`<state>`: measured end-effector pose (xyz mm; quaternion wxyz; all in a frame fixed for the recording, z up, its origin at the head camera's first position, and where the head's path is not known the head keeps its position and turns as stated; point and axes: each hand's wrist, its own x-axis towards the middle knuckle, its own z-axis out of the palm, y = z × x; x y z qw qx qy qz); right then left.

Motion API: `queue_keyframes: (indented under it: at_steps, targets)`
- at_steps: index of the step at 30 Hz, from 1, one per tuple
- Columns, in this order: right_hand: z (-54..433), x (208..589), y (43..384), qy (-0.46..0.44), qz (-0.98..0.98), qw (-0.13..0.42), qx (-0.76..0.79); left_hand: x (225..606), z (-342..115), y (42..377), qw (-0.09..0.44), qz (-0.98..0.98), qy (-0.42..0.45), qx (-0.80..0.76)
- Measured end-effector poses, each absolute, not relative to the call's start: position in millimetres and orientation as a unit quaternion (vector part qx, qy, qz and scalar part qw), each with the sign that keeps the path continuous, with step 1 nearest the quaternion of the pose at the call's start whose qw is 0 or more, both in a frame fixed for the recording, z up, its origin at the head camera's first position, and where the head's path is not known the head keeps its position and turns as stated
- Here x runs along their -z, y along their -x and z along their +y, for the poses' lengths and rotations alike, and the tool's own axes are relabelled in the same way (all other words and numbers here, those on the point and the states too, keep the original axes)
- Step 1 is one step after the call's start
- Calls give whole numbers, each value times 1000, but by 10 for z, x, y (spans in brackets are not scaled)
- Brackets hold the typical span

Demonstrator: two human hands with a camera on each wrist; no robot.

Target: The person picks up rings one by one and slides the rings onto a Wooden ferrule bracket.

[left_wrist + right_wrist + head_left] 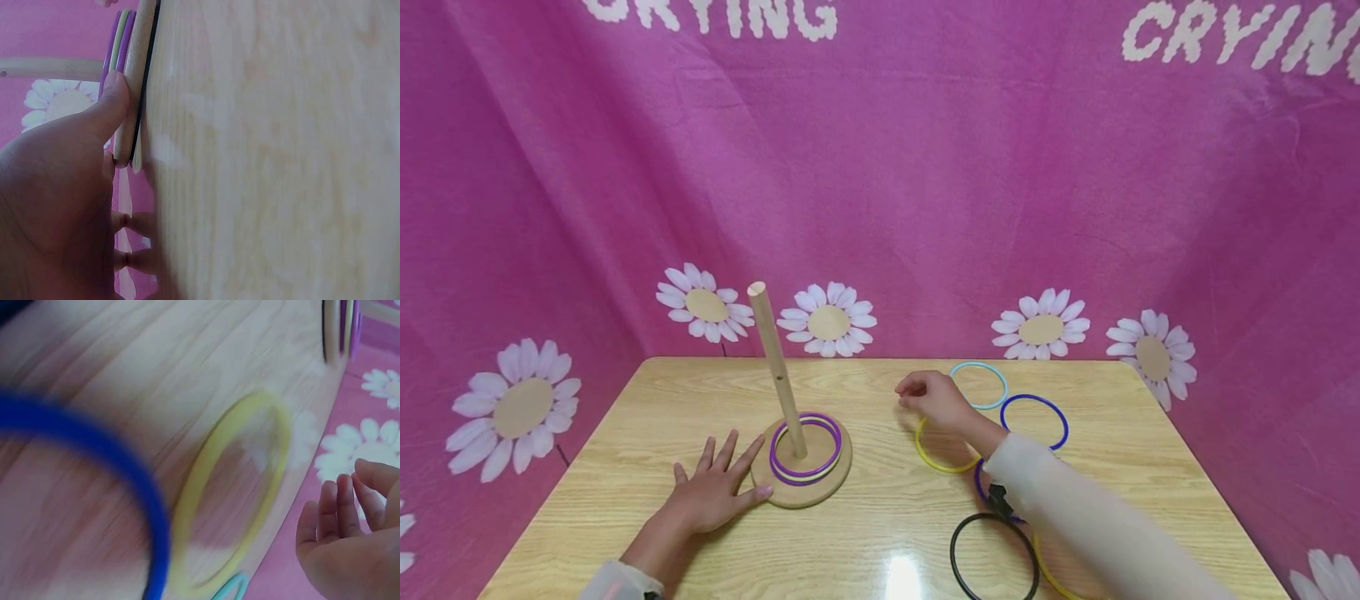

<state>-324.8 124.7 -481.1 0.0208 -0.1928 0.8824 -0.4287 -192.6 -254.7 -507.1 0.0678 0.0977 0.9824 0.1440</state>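
On the left of the table stands a wooden peg point(780, 383) on a round base point(844, 471). Stacked low around it are a purple ring point(111, 44), a pale yellow-green ring point(119, 40) and another purple ring point(127, 37). My left hand point(709, 493) lies beside the base with fingers spread, its thumb on the rim. To the right, my right hand point(936, 400) hovers above the far side of a yellow ring point(945, 470), fingers loosely bent and nothing in them. In the right wrist view that yellow ring appears flat on the table, apart from the fingers.
Around the right forearm lie a light blue ring point(977, 364), a blue ring point(1065, 425), a darker blue ring point(978, 480), a black ring point(953, 554) and a second yellow ring point(1048, 572), some partly behind the sleeve. A pink daisy-print cloth point(910, 208) hangs beyond the table.
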Motion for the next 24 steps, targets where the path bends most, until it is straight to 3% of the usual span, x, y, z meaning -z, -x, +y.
queue_keyframes:
  at_steps: [10, 24]
  targets:
    - [1586, 4924, 3325, 221, 888, 41, 401, 5150, -2584, 1952, 71, 979, -98, -163]
    - [1708, 5068, 3365, 208, 905, 72, 364, 5105, -2567, 1957, 71, 979, -95, -163]
